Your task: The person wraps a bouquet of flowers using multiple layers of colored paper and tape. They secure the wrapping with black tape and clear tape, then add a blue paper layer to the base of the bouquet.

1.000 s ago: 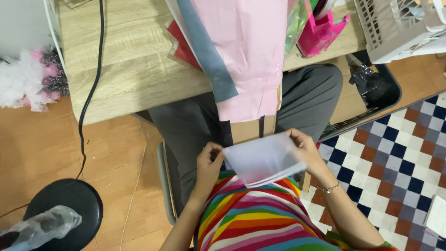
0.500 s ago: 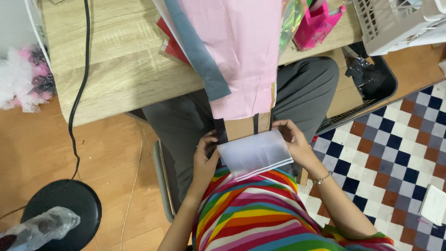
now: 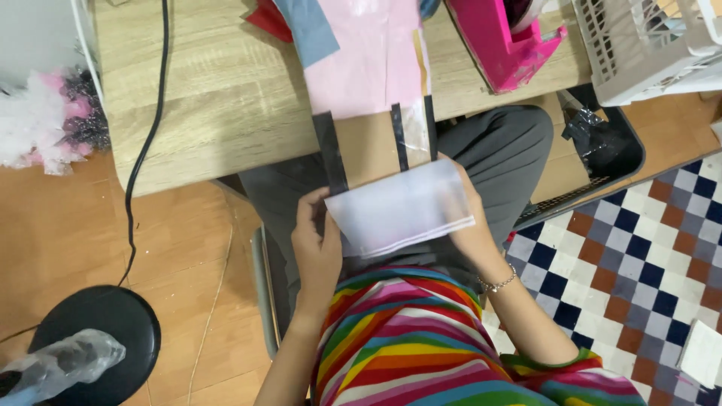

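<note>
Both hands grip a white bag (image 3: 402, 210) just below the bench (image 3: 226, 98) edge: left hand (image 3: 316, 240) clamped on its left end, right hand (image 3: 470, 225) closed behind its right end. Black strips (image 3: 331, 150) hang from the bench above the bag.

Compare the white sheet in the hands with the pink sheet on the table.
The white sheet is small and held over the lap by the left hand and right hand; the pink sheet is larger and lies on the table, overhanging its edge. Both look thin and flat.
</note>
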